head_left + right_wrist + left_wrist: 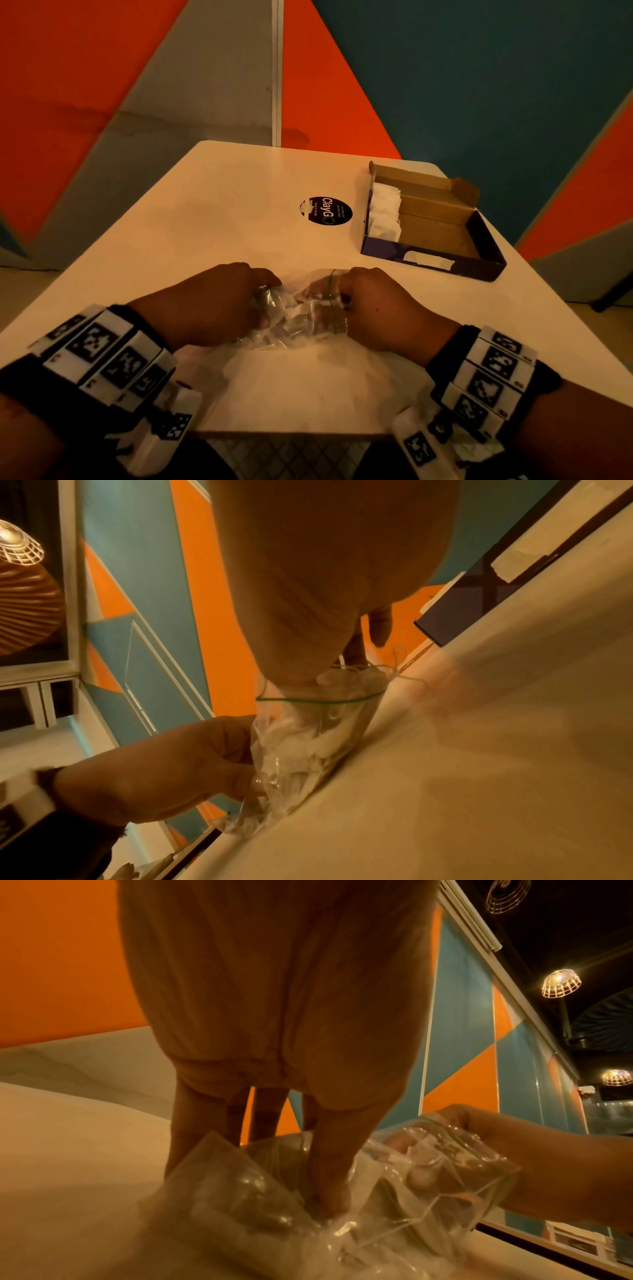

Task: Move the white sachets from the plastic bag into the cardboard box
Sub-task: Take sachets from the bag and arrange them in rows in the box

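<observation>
A round black sticker (326, 210) is lying on the pale bench (219, 205); wire-caged lamps (561, 983) are glowing overhead; orange-and-teal wall panels (479, 68) are standing behind.

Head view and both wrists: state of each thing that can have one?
plastic bag: on the table, mouth open, sachets inside
cardboard box: open, white sachets at its left end
left hand: grips the bag
right hand: fingers inside the bag's mouth
</observation>
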